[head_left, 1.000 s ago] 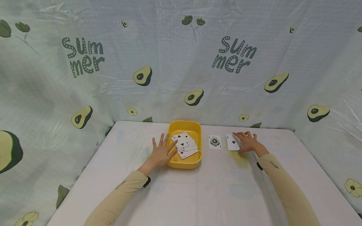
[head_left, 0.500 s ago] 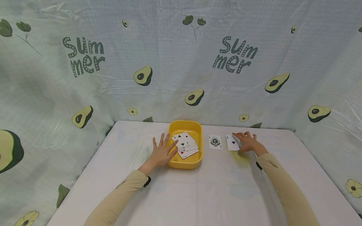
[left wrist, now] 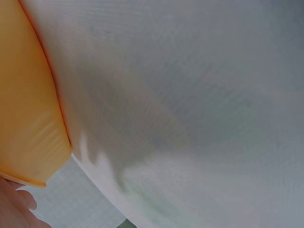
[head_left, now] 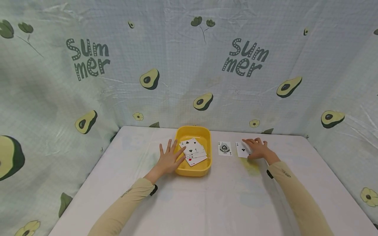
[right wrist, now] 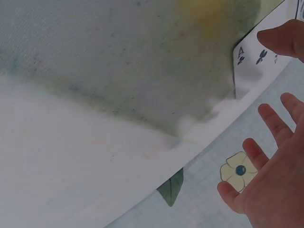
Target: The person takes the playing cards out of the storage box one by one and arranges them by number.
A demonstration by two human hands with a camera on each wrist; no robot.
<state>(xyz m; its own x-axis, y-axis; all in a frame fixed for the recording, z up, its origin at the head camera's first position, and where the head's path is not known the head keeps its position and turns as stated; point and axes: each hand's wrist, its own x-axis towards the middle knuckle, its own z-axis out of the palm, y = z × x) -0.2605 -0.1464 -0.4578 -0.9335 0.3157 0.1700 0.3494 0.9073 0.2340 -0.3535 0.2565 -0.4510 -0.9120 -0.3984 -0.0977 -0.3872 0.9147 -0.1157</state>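
An avocado-print cloth hangs behind the white surface. The left hand, fingers spread, rests against the yellow tray of cards. The right hand, fingers relaxed, touches the club card beside the spade ace.

Both arms reach forward, left hand and right hand lying flat.

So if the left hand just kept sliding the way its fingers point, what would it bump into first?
The left hand points up and to the right, its fingers already over the rim of the yellow tray. Going on, it would probably meet the loose playing cards lying inside the tray first.
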